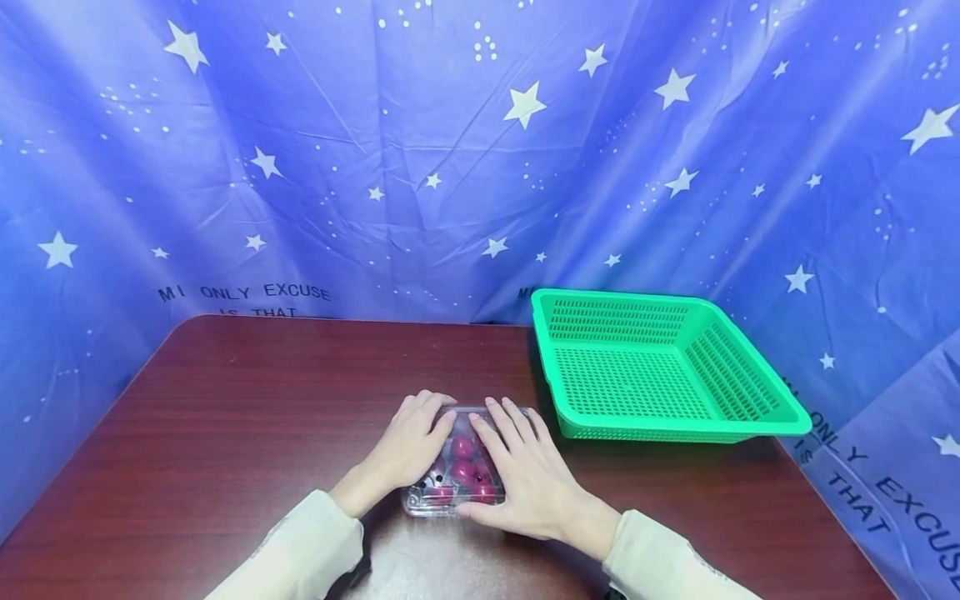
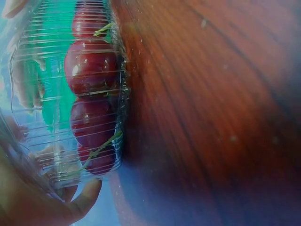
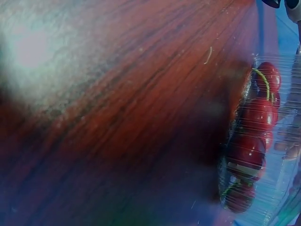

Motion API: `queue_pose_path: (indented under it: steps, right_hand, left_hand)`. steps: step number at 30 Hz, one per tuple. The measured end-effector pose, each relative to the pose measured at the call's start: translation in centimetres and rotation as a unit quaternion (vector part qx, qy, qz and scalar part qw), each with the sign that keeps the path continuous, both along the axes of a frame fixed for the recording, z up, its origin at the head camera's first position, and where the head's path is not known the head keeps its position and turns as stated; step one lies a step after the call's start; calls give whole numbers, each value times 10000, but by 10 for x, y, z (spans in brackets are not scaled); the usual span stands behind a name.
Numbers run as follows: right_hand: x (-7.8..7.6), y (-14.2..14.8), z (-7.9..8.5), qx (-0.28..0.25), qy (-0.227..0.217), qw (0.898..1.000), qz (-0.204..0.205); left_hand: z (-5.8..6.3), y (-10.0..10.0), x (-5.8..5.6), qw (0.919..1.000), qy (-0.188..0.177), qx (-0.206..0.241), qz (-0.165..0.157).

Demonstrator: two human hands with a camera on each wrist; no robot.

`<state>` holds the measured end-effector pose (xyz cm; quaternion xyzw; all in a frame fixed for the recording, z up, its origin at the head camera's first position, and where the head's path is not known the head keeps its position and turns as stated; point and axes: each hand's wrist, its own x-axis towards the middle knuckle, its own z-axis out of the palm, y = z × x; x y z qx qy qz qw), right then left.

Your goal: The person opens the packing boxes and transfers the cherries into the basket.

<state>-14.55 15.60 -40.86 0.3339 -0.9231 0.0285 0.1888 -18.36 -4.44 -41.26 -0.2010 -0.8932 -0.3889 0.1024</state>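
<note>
A clear plastic clamshell box [image 1: 450, 498] of cherries [image 1: 463, 473] sits on the table between the two hands. My left hand [image 1: 401, 437] holds its far left corner, thumb over the lid. In the left wrist view, fingers [image 2: 87, 197] bend down around the box's far end. Spread and fairly straight, the fingers of my right hand [image 1: 532, 479] lie over the right side of the lid, with the thumb at the near edge. Green stems show on the cherries [image 3: 258, 113] through the ribbed wall in the right wrist view. The lid appears lowered over the fruit.
A green slotted basket [image 1: 682, 429] stands at the right rear of the dark red wooden table [image 1: 300, 375], partly over its edge. Behind the table hangs a blue curtain [image 1: 420, 250] with white stars. A short stem [image 3: 209, 55] lies on the wood.
</note>
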Motion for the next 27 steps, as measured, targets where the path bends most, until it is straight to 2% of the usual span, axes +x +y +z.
queue_pose_path:
  steps: [9, 21, 27]
  right_hand:
    - [-2, 0, -1, -56, 258, 9996, -100]
    - [-10, 0, 0, 16, 435, 9990, -80]
    - [-14, 1, 1, 40, 506, 9987, 58]
  left_hand:
    - [2, 0, 0, 9998, -42, -172, 115]
    - [3, -1, 4, 9973, -299, -294, 603]
    - [4, -1, 6, 9965, -354, -242, 723]
